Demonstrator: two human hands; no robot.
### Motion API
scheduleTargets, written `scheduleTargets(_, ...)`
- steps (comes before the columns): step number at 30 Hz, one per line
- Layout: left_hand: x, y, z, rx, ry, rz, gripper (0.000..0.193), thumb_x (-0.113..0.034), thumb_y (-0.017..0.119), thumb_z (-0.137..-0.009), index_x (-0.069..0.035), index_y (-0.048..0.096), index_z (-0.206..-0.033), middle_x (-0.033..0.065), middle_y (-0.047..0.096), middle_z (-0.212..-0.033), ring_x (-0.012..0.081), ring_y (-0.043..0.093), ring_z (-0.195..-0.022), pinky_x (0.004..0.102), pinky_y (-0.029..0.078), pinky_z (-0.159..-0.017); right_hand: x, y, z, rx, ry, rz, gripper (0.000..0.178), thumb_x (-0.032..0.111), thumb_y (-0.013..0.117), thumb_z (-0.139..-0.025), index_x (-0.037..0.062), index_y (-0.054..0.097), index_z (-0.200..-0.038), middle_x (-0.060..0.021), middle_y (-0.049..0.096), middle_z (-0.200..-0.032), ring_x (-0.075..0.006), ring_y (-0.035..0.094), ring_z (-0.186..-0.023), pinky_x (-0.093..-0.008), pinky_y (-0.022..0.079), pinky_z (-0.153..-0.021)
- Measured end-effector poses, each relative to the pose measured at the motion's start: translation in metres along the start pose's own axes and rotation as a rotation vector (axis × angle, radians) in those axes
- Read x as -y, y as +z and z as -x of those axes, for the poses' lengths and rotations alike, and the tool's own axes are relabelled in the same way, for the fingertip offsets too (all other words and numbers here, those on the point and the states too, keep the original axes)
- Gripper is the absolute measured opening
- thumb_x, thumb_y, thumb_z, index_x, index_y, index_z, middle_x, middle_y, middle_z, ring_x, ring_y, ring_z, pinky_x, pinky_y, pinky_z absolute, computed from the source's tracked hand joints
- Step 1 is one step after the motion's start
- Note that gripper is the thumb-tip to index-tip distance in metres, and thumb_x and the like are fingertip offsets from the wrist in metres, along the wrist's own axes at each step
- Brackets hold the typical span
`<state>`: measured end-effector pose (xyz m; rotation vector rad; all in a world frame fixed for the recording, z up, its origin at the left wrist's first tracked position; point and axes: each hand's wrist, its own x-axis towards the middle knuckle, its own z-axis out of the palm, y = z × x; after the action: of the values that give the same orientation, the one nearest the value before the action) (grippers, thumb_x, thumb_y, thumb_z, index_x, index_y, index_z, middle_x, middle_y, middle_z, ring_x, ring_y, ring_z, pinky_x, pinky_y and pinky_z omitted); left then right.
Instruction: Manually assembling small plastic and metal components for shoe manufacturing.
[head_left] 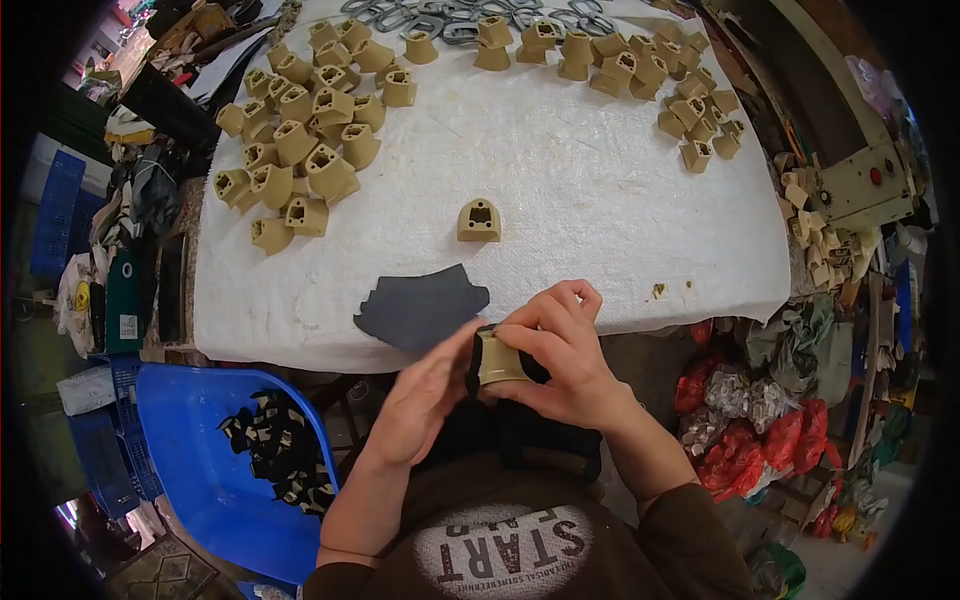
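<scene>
Close to my body, below the table's front edge, I hold a tan shoe heel [497, 358] with black covering material [474, 362] along its side. My right hand [566, 362] is closed round it, fingers above and thumb below. Flat and straight-fingered, my left hand [428, 392] lies against the covered left side; its fingers are slightly blurred. Just beyond my hands, a cut dark grey sheet [425, 305] lies at the table edge. Farther in, a single bare tan heel [479, 221] stands with its hollow side showing.
White sheeting [600, 230] covers the table. Tan heels gather in a left cluster [310, 120] and a right cluster [690, 90]. Grey ring-shaped parts [440, 18] line the far edge. A blue tub [180, 430] with black-covered pieces stands left; red bags [750, 450] lie right.
</scene>
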<state>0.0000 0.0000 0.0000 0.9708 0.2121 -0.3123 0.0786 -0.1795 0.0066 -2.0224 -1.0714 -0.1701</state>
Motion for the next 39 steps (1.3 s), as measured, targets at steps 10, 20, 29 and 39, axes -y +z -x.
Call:
scheduleTargets(10,0.009,0.008,-0.012,0.207,-0.206,0.105,0.040,-0.018,0.051,-0.083,0.002,0.044,-0.117,0.0071,0.056,-0.093,0.0131,0.056,-0.080,0.0284,0.048,-0.071,0.008,0.000,0.002,0.080,-0.031,-0.162,0.048,0.023,0.080,-0.058,0.0059,0.059,-0.098,-0.0034,0.052,-0.088,-0.0215,0.049,-0.083,-0.0415,0.027,-0.085)
scheduleTargets(20,0.024,0.000,0.006,-0.116,0.578,-0.451,0.019,-0.017,0.066,-0.086,-0.002,0.067,-0.099,0.0066,0.050,-0.098,0.0109,0.048,-0.080,0.0228,0.041,-0.069,0.003,-0.005,0.002,0.038,0.046,-0.091,0.052,0.038,0.080,-0.059,0.0075,0.058,-0.095,-0.0025,0.053,-0.086,-0.0205,0.049,-0.081,-0.0393,0.028,-0.086)
scheduleTargets(29,0.013,0.006,0.000,-0.104,0.981,-1.065,0.018,-0.015,0.076,-0.073,-0.004,0.062,-0.076,0.0030,0.042,-0.057,0.0196,0.044,-0.054,0.0278,0.036,-0.050,0.009,-0.001,0.004,0.139,0.008,-0.133,0.049,0.030,0.080,-0.061,0.0077,0.058,-0.098,-0.0030,0.055,-0.089,-0.0216,0.050,-0.084,-0.0408,0.028,-0.086)
scheduleTargets(39,0.006,-0.001,0.010,0.082,0.077,-0.399,0.041,-0.028,0.059,-0.085,0.002,0.048,-0.110,0.0070,0.056,-0.091,0.0121,0.052,-0.083,0.0276,0.044,-0.075,0.023,-0.009,0.005,0.122,-0.077,0.023,0.057,0.041,0.076,-0.061,0.0124,0.060,-0.107,-0.0047,0.053,-0.114,-0.0278,0.044,-0.113,-0.0499,0.027,-0.096)
